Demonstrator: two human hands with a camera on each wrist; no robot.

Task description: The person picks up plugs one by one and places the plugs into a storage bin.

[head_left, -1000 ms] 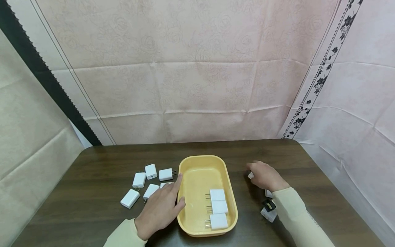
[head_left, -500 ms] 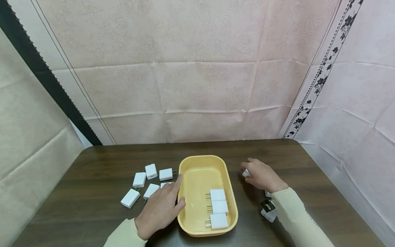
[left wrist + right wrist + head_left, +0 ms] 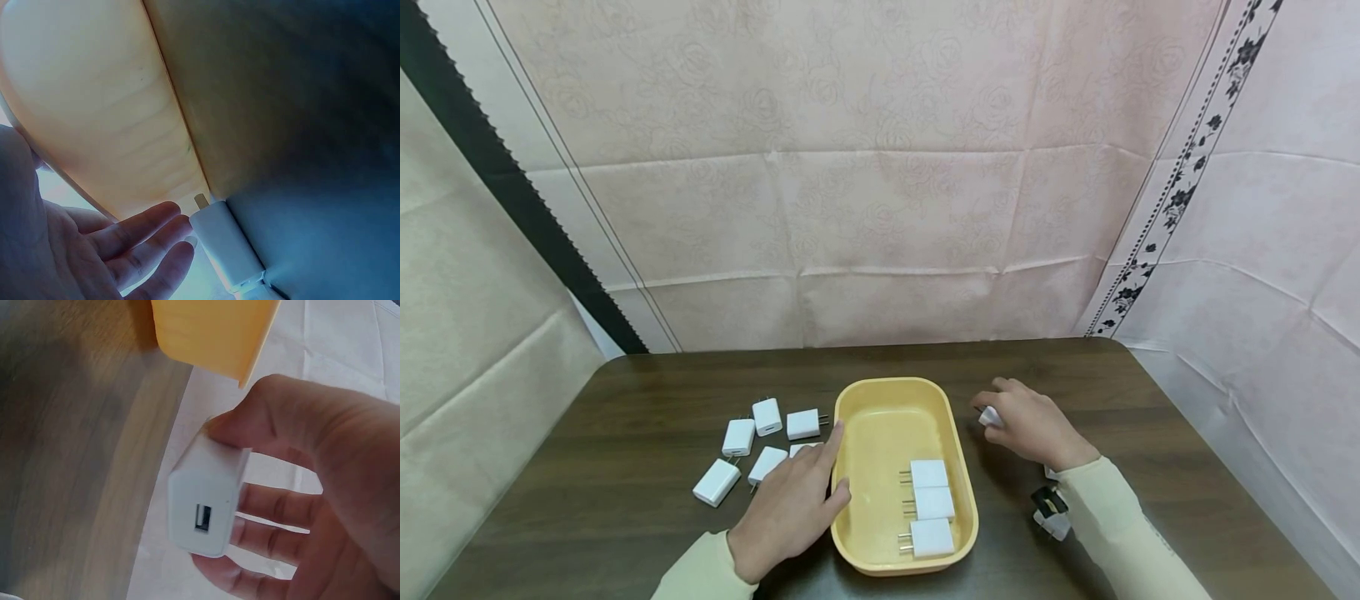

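A yellow tray point(image 3: 867, 398) sits mid-table with three white USB chargers point(image 3: 928, 505) lined up at its near right. My right hand point(image 3: 1028, 425) hovers just right of the tray, thumb and fingers pinching a white charger point(image 3: 207, 495) whose USB port faces the wrist camera. My left hand point(image 3: 793, 500) lies flat with straight fingers on the tray's left rim point(image 3: 187, 150), fingertips beside a charger point(image 3: 225, 247) on the table.
Several more white chargers point(image 3: 752, 437) lie scattered left of the tray. Another charger and a black-and-white piece point(image 3: 1051, 510) lie under my right forearm. The dark wooden table point(image 3: 625, 400) is backed by pink cloth drapes on all sides.
My right hand has lifted a charger and carried it leftward toward the tray. The left hand and the tray have stayed put.
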